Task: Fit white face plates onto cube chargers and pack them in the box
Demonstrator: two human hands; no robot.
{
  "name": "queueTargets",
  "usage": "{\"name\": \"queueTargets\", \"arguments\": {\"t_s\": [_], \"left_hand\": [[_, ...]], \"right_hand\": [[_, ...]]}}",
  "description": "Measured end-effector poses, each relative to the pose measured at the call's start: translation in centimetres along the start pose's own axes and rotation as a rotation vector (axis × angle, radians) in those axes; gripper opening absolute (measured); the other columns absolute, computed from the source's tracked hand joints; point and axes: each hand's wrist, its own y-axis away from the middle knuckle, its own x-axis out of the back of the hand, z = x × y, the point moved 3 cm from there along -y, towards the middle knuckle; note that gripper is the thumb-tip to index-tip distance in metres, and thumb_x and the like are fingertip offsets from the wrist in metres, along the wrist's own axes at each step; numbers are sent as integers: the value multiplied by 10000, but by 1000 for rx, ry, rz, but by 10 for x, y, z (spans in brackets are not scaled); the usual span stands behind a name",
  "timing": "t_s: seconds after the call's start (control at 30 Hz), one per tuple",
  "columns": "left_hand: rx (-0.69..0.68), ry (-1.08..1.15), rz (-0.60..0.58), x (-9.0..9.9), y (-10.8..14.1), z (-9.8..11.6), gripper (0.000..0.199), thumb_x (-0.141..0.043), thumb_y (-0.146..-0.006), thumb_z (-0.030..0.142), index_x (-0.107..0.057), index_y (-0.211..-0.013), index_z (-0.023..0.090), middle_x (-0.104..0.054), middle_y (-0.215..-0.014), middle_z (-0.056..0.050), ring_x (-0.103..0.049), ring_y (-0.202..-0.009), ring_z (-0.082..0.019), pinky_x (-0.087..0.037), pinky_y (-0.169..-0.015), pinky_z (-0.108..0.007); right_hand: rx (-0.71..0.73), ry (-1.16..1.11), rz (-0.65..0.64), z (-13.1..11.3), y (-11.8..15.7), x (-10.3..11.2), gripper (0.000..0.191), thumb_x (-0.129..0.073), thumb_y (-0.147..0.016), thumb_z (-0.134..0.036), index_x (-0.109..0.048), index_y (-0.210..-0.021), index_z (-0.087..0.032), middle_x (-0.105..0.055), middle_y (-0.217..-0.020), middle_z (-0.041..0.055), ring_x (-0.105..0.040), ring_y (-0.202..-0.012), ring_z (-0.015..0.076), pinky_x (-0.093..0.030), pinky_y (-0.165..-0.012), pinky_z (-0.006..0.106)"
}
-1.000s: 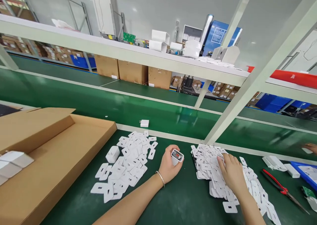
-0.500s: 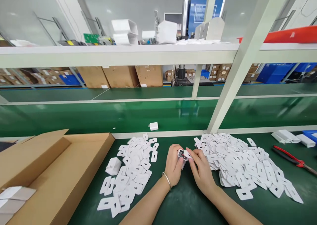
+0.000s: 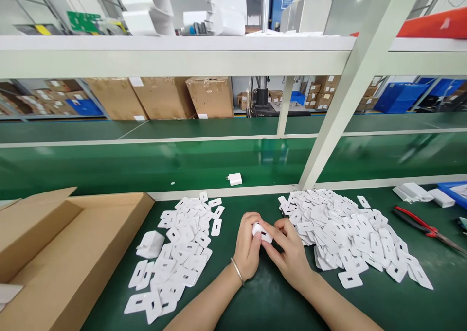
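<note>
Near the middle of the green table, my left hand (image 3: pixel 248 246) is closed around a small white charger housing (image 3: pixel 261 232), a bracelet on its wrist. A white plate with a dark slot lies over the open end of the housing. My right hand (image 3: pixel 290 253) pinches this plate, its fingertips at the edge, touching the housing. Loose white plates lie in a pile (image 3: pixel 346 234) to the right of my hands and in a smaller pile (image 3: pixel 186 248) to the left. Beside the left pile stands a white housing (image 3: pixel 150 244).
An open cardboard box (image 3: pixel 98 243) sits at the left. Red-handled pliers (image 3: pixel 423 224) lie at the right, near white parts (image 3: pixel 412 193) and a blue tray (image 3: pixel 456 195). A white charger (image 3: pixel 234 179) lies beyond the rail. A slanted post (image 3: pixel 335 112) rises behind the right pile.
The plate in my right hand has moved from beside the housing's open end onto it, hiding the inside. The camera view has shifted slightly.
</note>
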Motion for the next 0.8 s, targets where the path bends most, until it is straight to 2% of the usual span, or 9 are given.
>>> {"name": "queueTargets", "arguments": {"t_s": [0.17, 0.3, 0.47, 0.57, 0.67, 0.8], "left_hand": [[9, 10, 5, 1, 0, -1, 236, -345, -1097, 378, -528, -1175, 250, -520, -1134, -60, -534, -1024, -211, -454, -902, -383], [-2, 8, 40, 2, -1, 0, 237, -326, -1101, 352, -523, -1184, 250, -520, -1141, -63, -532, -1042, -212, -452, -919, -381], [-87, 12, 83, 1, 1, 4, 251, -316, -1097, 363, -518, -1192, 248, -508, -1142, -71, -534, -1047, -220, -459, -898, -380], [-141, -35, 87, 1, 2, 7, 256, -321, -1094, 373, -516, -1198, 244, -511, -1161, -80, -526, -1078, -228, -460, -913, -390], [-143, -80, 75, 1, 2, 9, 256, -318, -1094, 366, -529, -1178, 247, -516, -1157, -75, -524, -1082, -225, -462, -920, -393], [-80, -186, 33, 3, -1, 11, 368, -257, -1099, 422, -557, -1248, 270, -488, -1257, -92, -491, -1190, -254, -442, -1004, -446]], "right_hand": [[18, -27, 2, 3, 0, -1, 510, -560, -1041, -211, -523, -1529, -353, -474, -984, 37, -538, -753, 153, -530, -648, 302], [-38, -108, -99, 3, -1, 0, 522, -590, -1027, -313, -507, -1537, -384, -492, -1093, 59, -551, -813, 168, -554, -746, 348], [-362, -463, -232, 9, 2, -5, 514, -413, -1078, -500, -440, -1562, -326, -552, -1267, 90, -607, -1048, 214, -541, -963, 401], [-491, -647, -290, 12, 3, -13, 507, -374, -1078, -572, -525, -1466, -282, -604, -1329, 85, -579, -1238, 245, -479, -1076, 406], [-535, -739, -302, 14, 3, -19, 456, -431, -1059, -600, -610, -1314, -267, -667, -1247, 62, -622, -1151, 230, -495, -1013, 372], [-560, -810, -210, 20, 2, -21, 392, -553, -1010, -604, -613, -1205, -269, -668, -1125, 37, -634, -1032, 202, -525, -909, 330]]}}
